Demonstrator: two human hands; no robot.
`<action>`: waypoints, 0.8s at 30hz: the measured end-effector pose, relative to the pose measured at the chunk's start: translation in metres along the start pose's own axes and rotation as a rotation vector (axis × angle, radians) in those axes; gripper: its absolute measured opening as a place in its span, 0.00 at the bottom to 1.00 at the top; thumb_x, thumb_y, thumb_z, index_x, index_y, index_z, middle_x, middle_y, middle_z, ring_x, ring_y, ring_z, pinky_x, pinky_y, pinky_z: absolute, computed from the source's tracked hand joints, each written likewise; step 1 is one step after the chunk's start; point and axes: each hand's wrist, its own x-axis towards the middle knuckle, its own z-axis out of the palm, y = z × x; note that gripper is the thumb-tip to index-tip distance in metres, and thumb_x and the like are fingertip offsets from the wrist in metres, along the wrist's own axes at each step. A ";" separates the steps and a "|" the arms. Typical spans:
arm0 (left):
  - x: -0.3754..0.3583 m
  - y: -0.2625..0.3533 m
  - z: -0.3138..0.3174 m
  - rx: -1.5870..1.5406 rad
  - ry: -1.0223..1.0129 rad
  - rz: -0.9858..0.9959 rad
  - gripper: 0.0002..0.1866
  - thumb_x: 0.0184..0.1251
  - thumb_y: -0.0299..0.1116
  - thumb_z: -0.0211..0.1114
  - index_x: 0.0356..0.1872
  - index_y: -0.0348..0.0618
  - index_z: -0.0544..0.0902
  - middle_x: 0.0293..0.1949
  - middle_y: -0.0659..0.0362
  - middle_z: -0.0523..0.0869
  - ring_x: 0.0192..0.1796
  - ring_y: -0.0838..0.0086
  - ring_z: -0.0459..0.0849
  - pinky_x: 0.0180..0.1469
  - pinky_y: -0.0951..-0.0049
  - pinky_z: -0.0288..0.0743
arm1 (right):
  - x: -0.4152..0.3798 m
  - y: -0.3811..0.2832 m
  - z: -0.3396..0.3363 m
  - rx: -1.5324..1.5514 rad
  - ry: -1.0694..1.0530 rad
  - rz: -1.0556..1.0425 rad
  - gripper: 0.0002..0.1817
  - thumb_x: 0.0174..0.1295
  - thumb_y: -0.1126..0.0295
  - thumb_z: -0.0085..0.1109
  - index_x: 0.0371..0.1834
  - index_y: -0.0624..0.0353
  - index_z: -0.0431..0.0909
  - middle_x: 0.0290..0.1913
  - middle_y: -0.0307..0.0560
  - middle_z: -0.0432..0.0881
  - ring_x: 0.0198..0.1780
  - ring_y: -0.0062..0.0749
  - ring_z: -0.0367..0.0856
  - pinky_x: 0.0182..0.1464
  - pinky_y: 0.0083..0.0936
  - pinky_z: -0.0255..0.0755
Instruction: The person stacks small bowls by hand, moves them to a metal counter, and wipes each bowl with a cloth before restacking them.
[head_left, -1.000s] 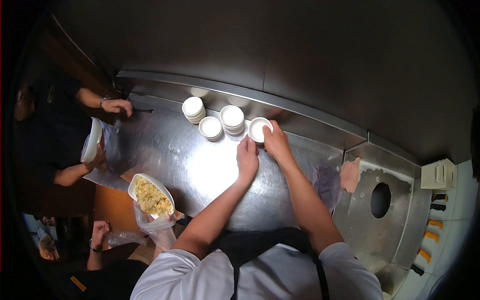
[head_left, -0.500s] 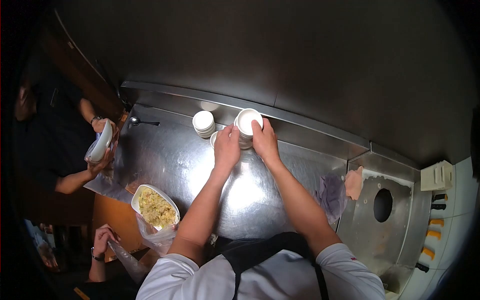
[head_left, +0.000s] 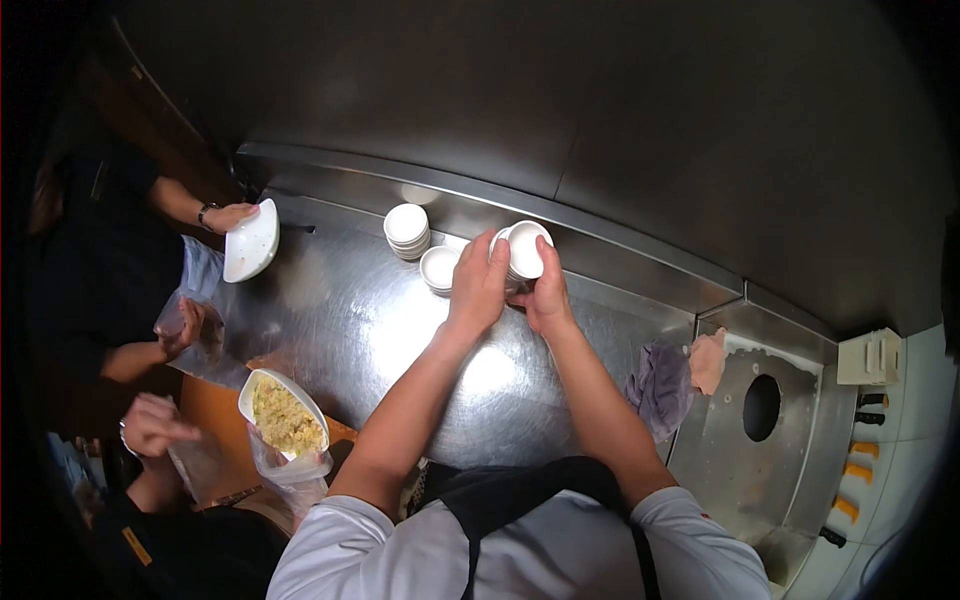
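Both my hands are around a stack of small white bowls [head_left: 528, 249] near the back of the steel counter. My left hand [head_left: 479, 285] is pressed along the stack's left side. My right hand [head_left: 550, 292] grips its right side, fingers curled beneath and thumb near the top rim. The lower part of the stack is mostly hidden by my hands. Just left of my left hand stands a shorter stack of white bowls [head_left: 439, 268]. A taller stack of white bowls [head_left: 406, 226] is further left, by the back ledge.
At left a co-worker's hand [head_left: 232, 217] holds an empty white dish [head_left: 252, 243]. A second person's hand [head_left: 155, 425] is near a dish of fried rice [head_left: 287, 418] and plastic bags. On the right are a purple cloth [head_left: 660, 385], a steel sink [head_left: 715, 440] and several knives.
My hands and the bowl stack have shifted slightly right, uncovering more of the short stack. The co-worker's dish has moved over the counter, and the fried rice dish has shifted left.
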 end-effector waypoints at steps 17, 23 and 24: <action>-0.013 -0.093 0.022 -0.810 -0.292 -0.068 0.45 0.59 0.74 0.55 0.57 0.38 0.66 0.54 0.51 0.73 0.58 0.68 0.72 0.63 0.68 0.65 | -0.014 0.026 0.004 -0.275 0.189 -0.438 0.19 0.67 0.65 0.52 0.58 0.64 0.73 0.50 0.47 0.79 0.54 0.29 0.75 0.59 0.25 0.66; -0.008 -0.117 0.023 -0.962 -0.566 -0.098 0.56 0.49 0.75 0.64 0.67 0.36 0.64 0.60 0.52 0.75 0.64 0.66 0.73 0.67 0.66 0.64 | -0.020 0.010 0.002 -0.170 0.154 -0.268 0.19 0.66 0.68 0.52 0.59 0.64 0.72 0.50 0.47 0.79 0.51 0.28 0.77 0.57 0.24 0.69; -0.009 -0.121 0.025 -0.973 -0.559 -0.092 0.56 0.49 0.75 0.64 0.67 0.35 0.64 0.60 0.51 0.75 0.64 0.66 0.73 0.67 0.66 0.65 | -0.020 0.008 0.002 -0.134 0.147 -0.257 0.19 0.66 0.68 0.52 0.58 0.64 0.72 0.50 0.47 0.79 0.52 0.28 0.77 0.57 0.24 0.69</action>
